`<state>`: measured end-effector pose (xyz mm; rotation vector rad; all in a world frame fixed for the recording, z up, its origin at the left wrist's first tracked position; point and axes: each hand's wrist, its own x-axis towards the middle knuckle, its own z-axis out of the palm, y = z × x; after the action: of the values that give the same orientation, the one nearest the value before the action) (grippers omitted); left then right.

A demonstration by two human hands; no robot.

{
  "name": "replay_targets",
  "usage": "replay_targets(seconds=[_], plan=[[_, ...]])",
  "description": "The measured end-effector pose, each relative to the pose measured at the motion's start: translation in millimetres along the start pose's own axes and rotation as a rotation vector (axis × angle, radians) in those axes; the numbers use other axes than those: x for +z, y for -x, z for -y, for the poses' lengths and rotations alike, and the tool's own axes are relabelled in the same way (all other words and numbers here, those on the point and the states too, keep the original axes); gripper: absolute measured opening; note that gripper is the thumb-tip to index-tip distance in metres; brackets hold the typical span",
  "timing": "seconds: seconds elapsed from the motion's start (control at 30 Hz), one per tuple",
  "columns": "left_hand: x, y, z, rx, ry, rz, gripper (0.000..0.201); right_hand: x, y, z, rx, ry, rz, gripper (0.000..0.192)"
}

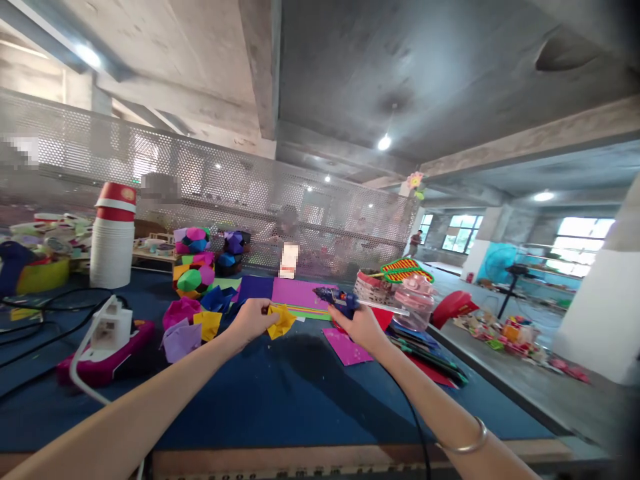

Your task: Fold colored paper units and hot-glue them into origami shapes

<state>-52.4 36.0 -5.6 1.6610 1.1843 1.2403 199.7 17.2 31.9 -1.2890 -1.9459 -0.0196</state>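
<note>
Between the fingers of my left hand (253,319) is a folded yellow paper piece (281,322), held above the blue table. My right hand (361,328) is closed around a dark blue hot glue gun (336,298), its nozzle pointing left toward the yellow piece but apart from it. A white glue stick (387,307) sticks out of the gun's back. Left of my left hand lie more folded papers: a lilac one (182,341), a magenta one (181,312), another yellow one (207,325) and blue ones (220,299). Under the gun rests a magenta paper sheet (347,347).
A power strip (107,357) with cables lies at left, by a tall stack of paper cups (113,247). Finished multicolour paper balls (194,267) stand behind. At right are a clear plastic jar (414,307), a basket (373,287) and pens (433,360). A perforated metal screen (325,220) bounds the back.
</note>
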Motion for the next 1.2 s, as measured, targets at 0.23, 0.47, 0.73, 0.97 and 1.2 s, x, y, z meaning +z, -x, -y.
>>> replay_targets(seconds=[0.23,0.47,0.73,0.97,1.2], plan=[[-8.3,-4,1,0.012,-0.184,-0.088,0.013,34,5,28,-0.101,-0.085,-0.004,0.033],[-8.4,-4,0,0.111,-0.340,-0.102,0.016,35,17,18,-0.107,-0.098,0.039,0.028],[-8.1,1,-5,0.127,-0.513,-0.112,0.013,35,19,22,-0.142,-0.135,0.025,0.025],[-7.5,4,-4,0.170,-0.634,-0.120,0.011,38,22,24,-0.179,-0.146,0.043,0.024],[-5.4,6,-10,0.168,-0.622,-0.087,0.017,41,23,21,-0.221,-0.149,0.050,0.023]])
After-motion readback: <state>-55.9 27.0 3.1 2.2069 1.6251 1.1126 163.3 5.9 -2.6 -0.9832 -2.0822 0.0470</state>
